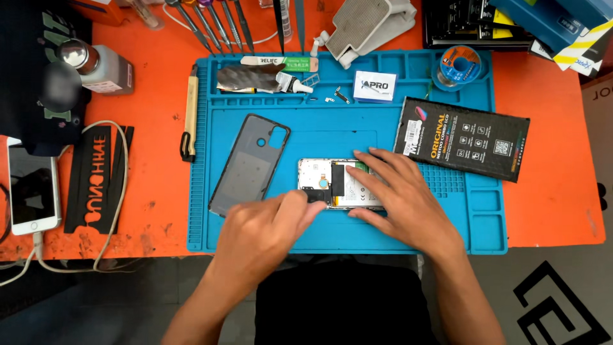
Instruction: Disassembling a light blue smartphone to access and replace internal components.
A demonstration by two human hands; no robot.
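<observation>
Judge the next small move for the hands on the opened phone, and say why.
Probably the left hand should pry or press gently at the near edge of the phone. Its fingertips already pinch there, the right hand lies flat on the phone steadying it on the mat, and the back cover lies off to the side.

On the blue silicone work mat point(485, 211) covering the orange counter point(549, 191), an opened smartphone with its white inner frame and battery exposed point(335, 183) lies flat, the right hand point(399, 201) spread over its right half with fingertips pressing on it. The left hand point(262, 236) is curled at the phone's lower left edge, thumb and forefinger touching it. Just left of the phone lies the detached dark grey back cover point(249, 163), and a black flat printed package point(463, 137) rests at the mat's upper right.
</observation>
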